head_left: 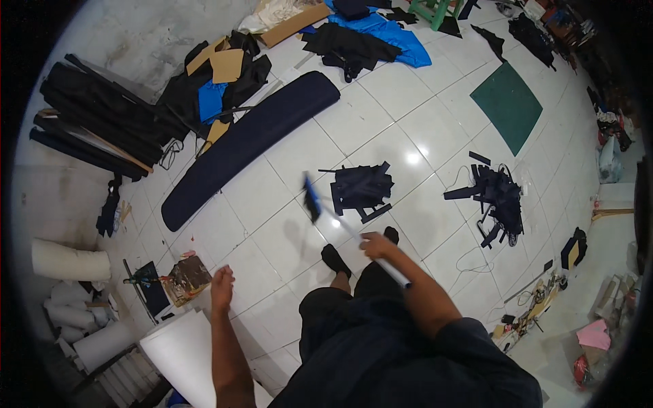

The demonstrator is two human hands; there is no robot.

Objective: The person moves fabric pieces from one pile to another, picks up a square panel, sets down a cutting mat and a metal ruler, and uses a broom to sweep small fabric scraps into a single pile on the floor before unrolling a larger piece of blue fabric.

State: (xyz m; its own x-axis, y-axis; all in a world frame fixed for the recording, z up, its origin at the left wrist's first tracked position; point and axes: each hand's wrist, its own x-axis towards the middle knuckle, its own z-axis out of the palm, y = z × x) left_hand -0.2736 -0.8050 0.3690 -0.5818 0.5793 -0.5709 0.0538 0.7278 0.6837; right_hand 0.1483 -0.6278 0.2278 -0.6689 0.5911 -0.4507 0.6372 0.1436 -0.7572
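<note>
My right hand (378, 246) is closed round the pale handle of a broom (347, 230). Its blue head with dark bristles rests on or just above the white tiles, slightly smeared by motion. Right beside the head lies a pile of dark navy fabric strips (362, 187). My left hand (222, 280) hangs free at the left with nothing in it, its fingers loosely bent and apart. Close to that hand are a brown box-like item (191, 277) and a large white roll (178, 347).
A long navy fabric roll (252, 143) lies diagonally at the left. Farther right are a second heap of dark strips (500, 200) and a green mat (507, 109). Black rolls (102, 115) lean by the wall. Blue fabric (401, 42) and dark cloth lie at the back.
</note>
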